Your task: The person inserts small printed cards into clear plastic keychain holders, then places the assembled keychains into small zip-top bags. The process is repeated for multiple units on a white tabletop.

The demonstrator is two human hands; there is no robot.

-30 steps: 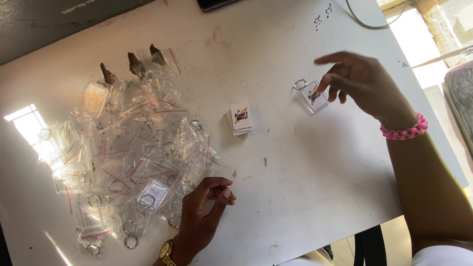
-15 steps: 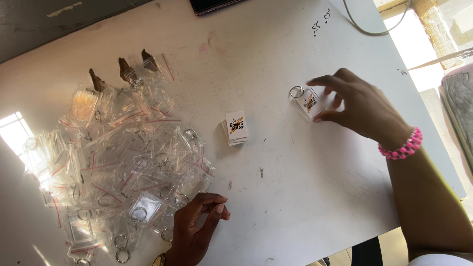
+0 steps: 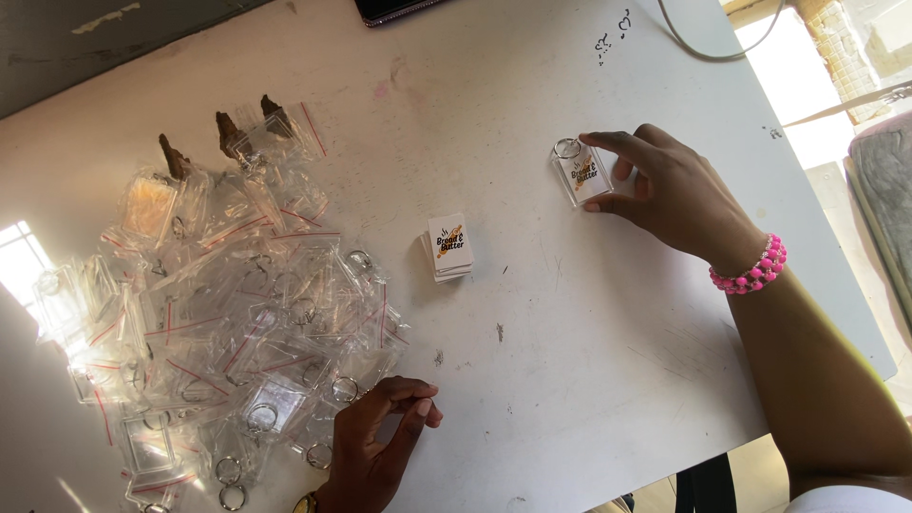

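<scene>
Fingers [image 3: 418, 404] of my left hand [image 3: 375, 446] were pinched nearly shut with nothing visible between them, resting at the near edge of the heap of clear zip bags [image 3: 218, 313], each crinkly and holding a metal ring. Right of that heap, a small stack of printed cards [image 3: 448, 247] lay squared on the scuffed white tabletop [image 3: 570, 380]. Farther right of the stack, my right hand [image 3: 665, 195] gripped a clear plastic keychain [image 3: 579, 171] flat against the surface, seemingly to steady it.
</scene>
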